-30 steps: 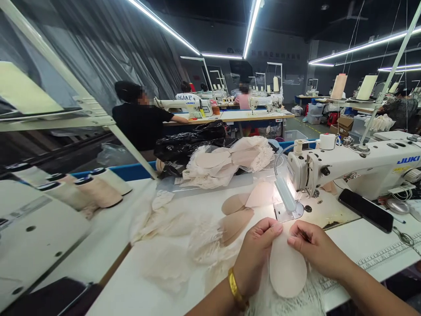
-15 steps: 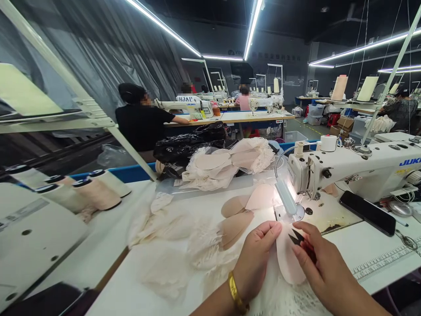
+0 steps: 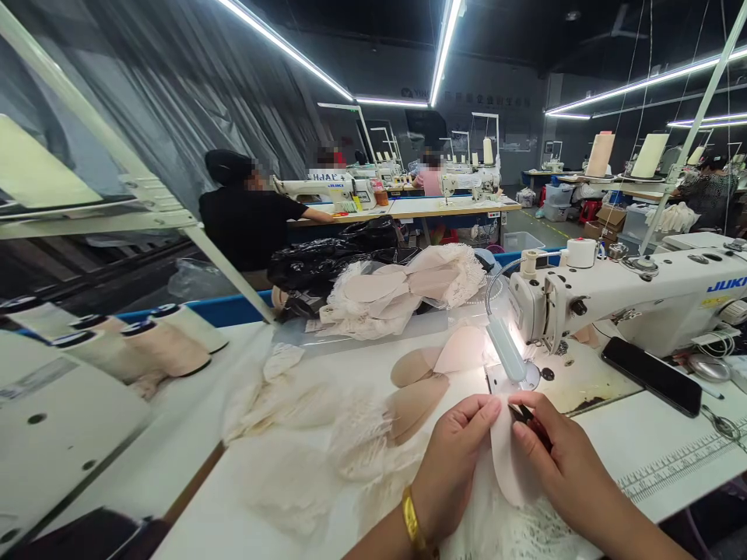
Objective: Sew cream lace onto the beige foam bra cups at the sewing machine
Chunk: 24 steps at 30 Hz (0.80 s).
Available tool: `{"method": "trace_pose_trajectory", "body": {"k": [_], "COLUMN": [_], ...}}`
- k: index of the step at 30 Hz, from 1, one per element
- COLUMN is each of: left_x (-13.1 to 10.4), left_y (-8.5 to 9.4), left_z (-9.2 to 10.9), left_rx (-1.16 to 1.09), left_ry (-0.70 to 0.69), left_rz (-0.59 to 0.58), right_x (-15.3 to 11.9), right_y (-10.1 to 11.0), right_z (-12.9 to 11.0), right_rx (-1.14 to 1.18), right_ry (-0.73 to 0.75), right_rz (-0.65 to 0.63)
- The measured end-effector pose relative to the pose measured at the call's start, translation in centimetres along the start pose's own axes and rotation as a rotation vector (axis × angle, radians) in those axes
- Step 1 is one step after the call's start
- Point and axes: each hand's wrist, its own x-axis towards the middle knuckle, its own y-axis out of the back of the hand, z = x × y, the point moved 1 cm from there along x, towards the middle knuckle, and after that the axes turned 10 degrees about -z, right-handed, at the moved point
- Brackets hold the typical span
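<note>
Between finger and thumb, my left hand [image 3: 458,459] pinches the upper edge of a pale pink oval fabric piece [image 3: 506,467]. My right hand [image 3: 557,459] is closed round small dark snips [image 3: 528,420], whose tips lie against the upper right edge of the same piece. White lace [image 3: 484,509] hangs below the piece. Both hands are just in front of the sewing machine [image 3: 630,288] and its lit lamp [image 3: 506,350]. More beige oval pieces [image 3: 417,400] and sheer cream lace [image 3: 297,467] lie on the table to the left.
A black phone [image 3: 650,376] lies right of the machine bed, above a printed ruler [image 3: 682,459]. Behind the hands is a pile of lace pieces [image 3: 402,288] beside black plastic bags. Thread cones [image 3: 166,346] stand left. A person in black sits beyond.
My right hand has moved slightly up and left, bringing the snips to the fabric's edge. The snips' blades, spread before, now look nearer together. The oval piece has turned a little.
</note>
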Motion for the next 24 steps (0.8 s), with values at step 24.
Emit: {"method": "trace_pose_trajectory", "body": {"k": [24], "left_x": [-0.2], "left_y": [-0.1], "left_z": [-0.2], "left_rx": [0.134], "left_ry": [-0.017], "left_rz": [0.049], "right_x": [0.2], "right_y": [-0.1], "right_z": [1.1], "right_rx": [0.204], "right_ry": [-0.01], "right_rz": [0.058]}}
